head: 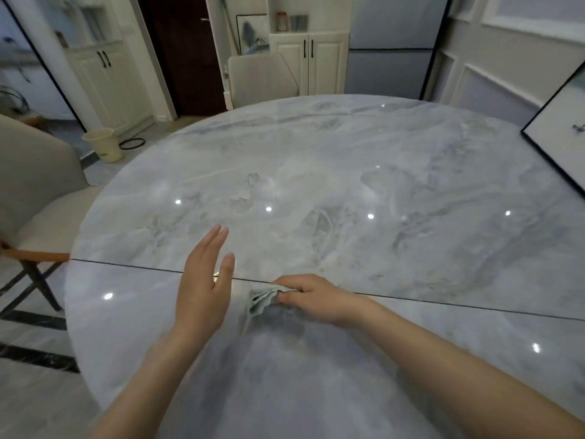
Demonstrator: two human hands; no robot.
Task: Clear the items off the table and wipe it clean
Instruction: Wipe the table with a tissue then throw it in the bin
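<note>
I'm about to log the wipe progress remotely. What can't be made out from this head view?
- Cloth: mostly bunched under the right hand; its full shape is hidden.
- Small yellowish thing at the table seam: covered by the left hand, unidentifiable.
- Framed picture: cut off by the right edge.
- Near table rim: hidden by both forearms.
- Shelf jars: too blurred to identify.

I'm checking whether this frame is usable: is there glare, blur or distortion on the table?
Head view: ceiling lights show as small bright spots across the glossy table; wide-angle bending curves its edge; the left hand is slightly motion-blurred; the cloth under the right hand looks soft.
</note>
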